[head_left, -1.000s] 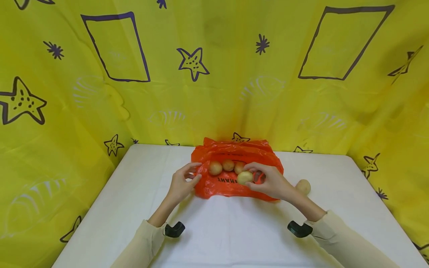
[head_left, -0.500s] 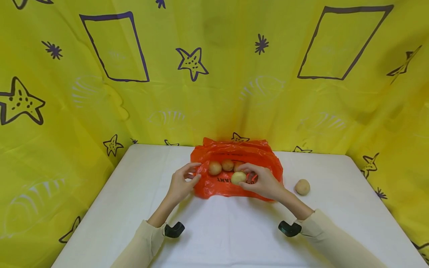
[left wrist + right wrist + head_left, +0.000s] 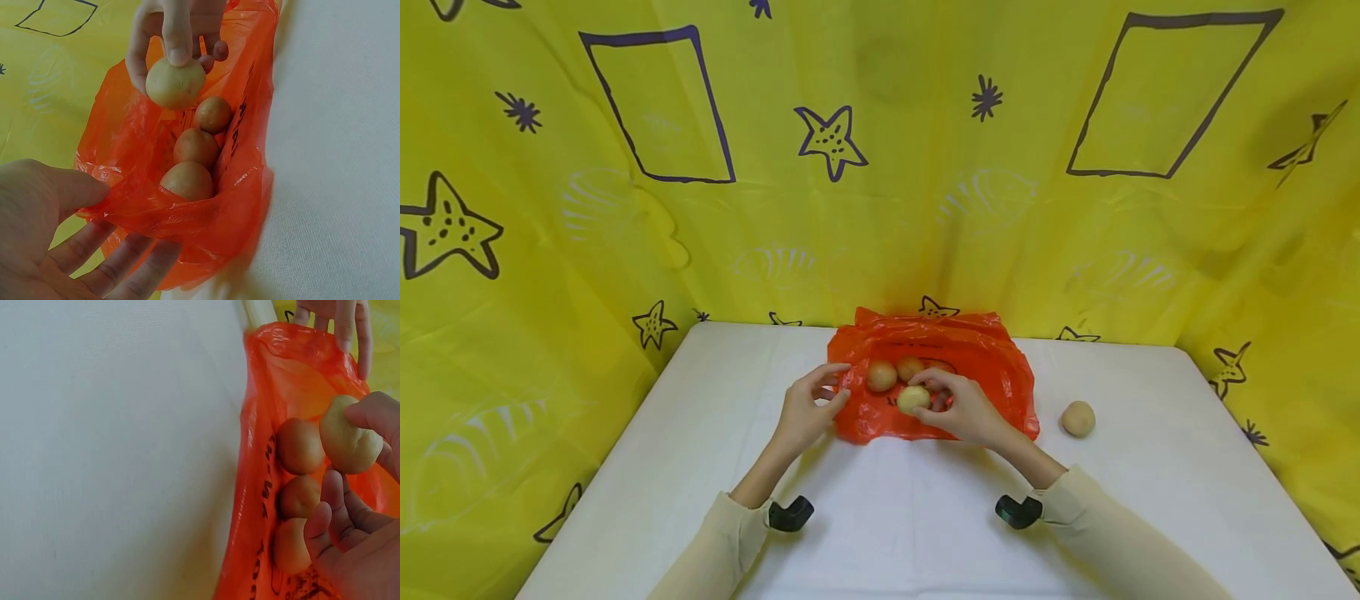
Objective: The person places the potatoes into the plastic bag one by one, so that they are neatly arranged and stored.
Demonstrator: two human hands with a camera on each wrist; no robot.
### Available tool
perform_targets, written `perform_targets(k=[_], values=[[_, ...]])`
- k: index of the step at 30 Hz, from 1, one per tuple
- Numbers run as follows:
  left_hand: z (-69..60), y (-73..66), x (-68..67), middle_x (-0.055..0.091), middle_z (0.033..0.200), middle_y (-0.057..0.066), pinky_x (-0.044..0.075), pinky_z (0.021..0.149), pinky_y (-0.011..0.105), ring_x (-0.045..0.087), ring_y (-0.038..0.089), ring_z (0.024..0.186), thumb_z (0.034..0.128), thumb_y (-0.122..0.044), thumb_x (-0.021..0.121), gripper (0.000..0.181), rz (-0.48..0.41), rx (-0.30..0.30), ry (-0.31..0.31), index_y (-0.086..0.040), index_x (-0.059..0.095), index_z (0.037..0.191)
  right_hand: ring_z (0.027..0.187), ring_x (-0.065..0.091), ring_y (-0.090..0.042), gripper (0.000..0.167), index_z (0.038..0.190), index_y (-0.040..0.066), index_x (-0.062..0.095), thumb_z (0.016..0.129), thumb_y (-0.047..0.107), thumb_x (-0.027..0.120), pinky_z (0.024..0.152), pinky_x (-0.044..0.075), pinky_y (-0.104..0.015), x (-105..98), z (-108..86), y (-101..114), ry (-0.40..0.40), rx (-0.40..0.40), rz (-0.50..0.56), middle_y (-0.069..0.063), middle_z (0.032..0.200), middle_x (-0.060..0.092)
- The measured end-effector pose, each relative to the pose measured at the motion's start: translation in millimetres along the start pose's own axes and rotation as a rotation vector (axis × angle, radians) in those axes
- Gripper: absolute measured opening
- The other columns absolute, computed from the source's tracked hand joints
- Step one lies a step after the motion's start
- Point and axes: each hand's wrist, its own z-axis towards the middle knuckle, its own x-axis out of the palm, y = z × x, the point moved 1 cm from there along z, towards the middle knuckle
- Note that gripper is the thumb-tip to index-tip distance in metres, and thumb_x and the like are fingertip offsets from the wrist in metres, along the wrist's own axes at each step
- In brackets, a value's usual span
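A pale potato (image 3: 913, 400) is pinched between the thumb and fingers of my right hand (image 3: 962, 408), above the red plastic bag (image 3: 1011, 400). The bag lies on its side, and its open mouth shows black lettering. Three potatoes rest inside in a row, the nearest to my left hand being one potato (image 3: 189, 181); in the head view my right hand partly hides the row. My left hand (image 3: 805, 408) holds the bag's left edge, with the thumb (image 3: 87, 190) on the film and the other fingers behind it.
Another potato (image 3: 1078, 419) lies on the white table (image 3: 880, 517), to the right of the bag. A yellow curtain (image 3: 880, 233) with drawn starfish hangs behind and along both sides of the table.
My right hand has moved left with the potato, across the bag's mouth. The loose potato on the right, partly behind the wrist before, is fully visible. My left hand has stayed in place.
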Motion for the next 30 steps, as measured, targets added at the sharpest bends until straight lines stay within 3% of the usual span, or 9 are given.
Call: perform_targets(k=[6,24,30], values=[[-0.5,-0.6,-0.7,0.072,0.109,0.012,0.059,0.076,0.027,0.069,0.026,0.089,0.0922,0.000,0.072,0.036,0.003,0.003,-0.004,-0.007,0.069,0.127,0.077,0.062,-0.018,0.036,0.119,0.016,0.070,0.086,0.017,0.084,0.069,0.053,-0.028,11.7,4.9,-3.0,-0.018,0.018,0.004,-0.001,0.092,0.067],[-0.2,-1.4,-2.1,0.071,0.113,0.012,0.059,0.079,0.032,0.069,0.028,0.092,0.0926,0.000,0.071,0.037,-0.004,-0.011,0.000,-0.008,0.069,0.129,0.066,0.058,-0.018,0.035,0.118,0.014,0.072,0.087,0.021,0.084,0.056,0.047,-0.025,35.1,15.3,-8.6,-0.029,0.066,-0.019,0.000,0.074,0.061],[-0.4,0.0,-2.6,0.071,0.112,0.012,0.058,0.075,0.025,0.068,0.027,0.090,0.0931,-0.001,0.071,0.037,-0.006,-0.023,0.003,-0.008,0.069,0.129,0.067,0.056,-0.015,0.033,0.116,0.014,0.073,0.085,0.021,0.085,0.058,0.047,-0.025,40.7,17.0,-12.4,-0.055,0.064,-0.054,0.002,0.075,0.062]])
